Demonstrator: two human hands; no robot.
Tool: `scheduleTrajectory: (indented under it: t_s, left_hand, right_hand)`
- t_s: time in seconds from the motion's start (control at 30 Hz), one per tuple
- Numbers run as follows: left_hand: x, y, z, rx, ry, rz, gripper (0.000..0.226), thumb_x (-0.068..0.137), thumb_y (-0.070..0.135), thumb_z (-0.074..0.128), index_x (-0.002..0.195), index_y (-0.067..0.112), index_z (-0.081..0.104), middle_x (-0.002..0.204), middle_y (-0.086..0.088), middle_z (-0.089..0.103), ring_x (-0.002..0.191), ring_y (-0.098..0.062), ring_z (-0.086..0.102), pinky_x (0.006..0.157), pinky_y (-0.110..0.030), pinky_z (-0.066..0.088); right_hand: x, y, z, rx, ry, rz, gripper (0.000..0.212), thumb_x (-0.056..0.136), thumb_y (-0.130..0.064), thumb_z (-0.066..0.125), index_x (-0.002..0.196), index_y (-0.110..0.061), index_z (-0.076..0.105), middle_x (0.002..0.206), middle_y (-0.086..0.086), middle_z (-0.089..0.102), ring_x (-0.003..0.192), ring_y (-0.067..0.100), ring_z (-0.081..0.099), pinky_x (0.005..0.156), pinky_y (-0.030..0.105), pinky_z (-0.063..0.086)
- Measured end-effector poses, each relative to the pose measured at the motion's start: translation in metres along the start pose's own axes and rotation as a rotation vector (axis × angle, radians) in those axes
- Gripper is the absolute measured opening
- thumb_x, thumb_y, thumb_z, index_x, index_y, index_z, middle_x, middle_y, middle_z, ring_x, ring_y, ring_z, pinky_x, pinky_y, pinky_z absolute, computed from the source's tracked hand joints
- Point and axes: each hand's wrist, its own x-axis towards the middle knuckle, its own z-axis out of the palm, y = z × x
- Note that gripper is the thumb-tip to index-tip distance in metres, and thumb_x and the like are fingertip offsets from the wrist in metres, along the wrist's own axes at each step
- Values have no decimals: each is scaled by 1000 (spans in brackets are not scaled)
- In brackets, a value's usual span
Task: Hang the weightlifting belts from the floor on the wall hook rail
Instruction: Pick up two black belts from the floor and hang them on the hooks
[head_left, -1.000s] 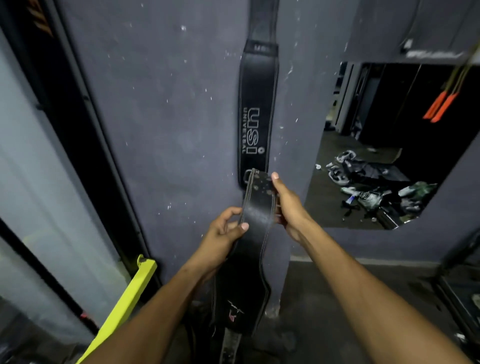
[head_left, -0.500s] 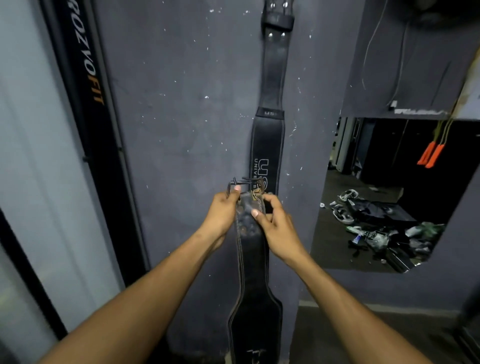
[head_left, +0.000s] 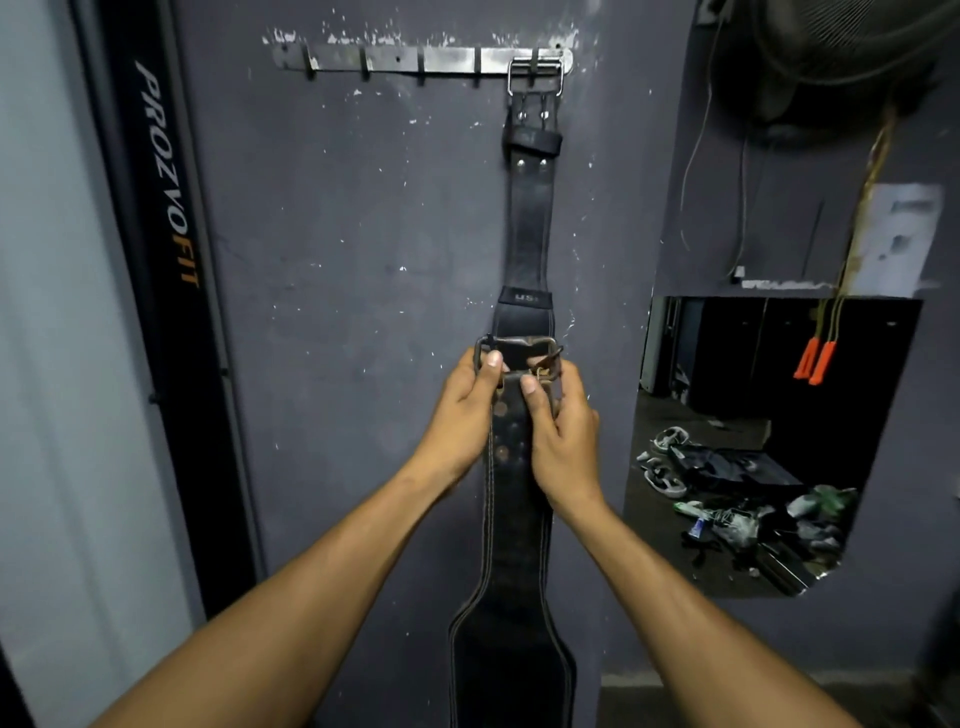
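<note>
A metal hook rail (head_left: 395, 58) is fixed high on the dark grey wall. One black belt (head_left: 530, 228) hangs by its buckle from the rail's rightmost hook. A second black belt (head_left: 514, 571) with pale stitching hangs down in front of it, held up by its buckle end. My left hand (head_left: 462, 415) grips the rusty buckle's left side. My right hand (head_left: 563, 441) pinches the strap just below the buckle's right side. Several hooks to the left on the rail are bare.
A black upright post (head_left: 166, 260) lettered PROZVOFIT stands at the left. At the right a wall opening (head_left: 753, 441) shows shoes and clutter on a floor. Orange-handled cords (head_left: 815, 358) and loose wires hang at the right, below a fan (head_left: 841, 62).
My view has tilted up, bringing the hook rail into sight. Both hands have shifted to the belt's buckle end and raised it up the wall.
</note>
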Motion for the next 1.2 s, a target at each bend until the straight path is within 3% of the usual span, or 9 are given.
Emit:
scheduleTrajectory:
  t_s: [0.17, 0.3, 0.4, 0.53, 0.67, 0.83, 1.0, 1.1, 1.2]
  left_hand:
    - [8, 5, -1, -12, 37, 60, 26, 112, 19, 41, 94, 21, 60, 82, 8, 73, 80, -9, 68, 80, -34, 57]
    - [13, 1, -6, -64, 74, 48, 23, 111, 23, 44, 103, 16, 64, 98, -5, 77, 97, -27, 73, 93, -48, 56]
    - [17, -1, -11, -74, 87, 24, 28, 110, 25, 46, 97, 28, 71, 101, -8, 79, 98, -25, 76, 88, -42, 59]
    - [23, -9, -17, -76, 81, 19, 21, 110, 24, 46, 106, 16, 66, 115, -25, 73, 105, -35, 72, 95, -51, 56]
    - [4, -35, -31, -75, -104, -1, 28, 110, 23, 45, 134, 21, 57, 134, 0, 68, 128, -12, 63, 110, -29, 49]
    - [-12, -67, -44, 97, -117, -99, 47, 105, 33, 53, 107, -13, 63, 94, -38, 70, 88, -52, 71, 90, -74, 51]
    - [-9, -77, -66, 79, -285, -164, 37, 97, 41, 64, 107, 7, 74, 106, -8, 79, 98, -17, 74, 94, -37, 60]
    - [-26, -109, -77, 82, -289, -221, 72, 81, 65, 74, 97, -5, 70, 94, -11, 74, 89, -22, 69, 84, -40, 55]
    - [-36, -130, -82, 21, -288, -268, 44, 84, 54, 76, 97, 11, 78, 96, -4, 79, 89, -18, 75, 82, -33, 60]
  right_hand:
    - [29, -8, 10, 67, 57, 44, 38, 108, -38, 50, 97, -4, 62, 89, 25, 69, 78, 23, 63, 77, 57, 54]
    - [31, -7, 20, 88, -30, 58, 28, 106, -41, 51, 106, -16, 65, 98, 4, 75, 89, 15, 71, 83, 37, 56]
    - [24, -2, 30, 76, -42, 79, 29, 99, -52, 55, 112, -26, 62, 104, -14, 75, 98, 3, 72, 85, 20, 54]
    - [21, 1, 38, 63, 44, 58, 20, 101, -44, 58, 106, -25, 64, 97, -7, 76, 89, 10, 74, 81, 35, 59]
    - [36, -3, 46, 49, 117, 53, 18, 100, -39, 61, 101, -22, 64, 86, -7, 75, 79, 11, 71, 77, 41, 59]
    - [57, -6, 55, -9, 145, 65, 28, 96, -48, 57, 101, -22, 65, 84, -10, 71, 78, 7, 66, 82, 45, 57]
    - [76, -17, 63, -52, 128, 27, 27, 96, -47, 59, 99, -21, 65, 78, -14, 69, 72, 1, 63, 76, 37, 55]
    - [88, -23, 64, -76, 115, 27, 22, 99, -38, 60, 103, -17, 67, 83, -11, 71, 77, 7, 67, 79, 39, 57]
    - [91, -25, 64, -120, 127, 27, 21, 102, -33, 60, 108, -14, 68, 89, -4, 72, 84, 17, 69, 86, 46, 58]
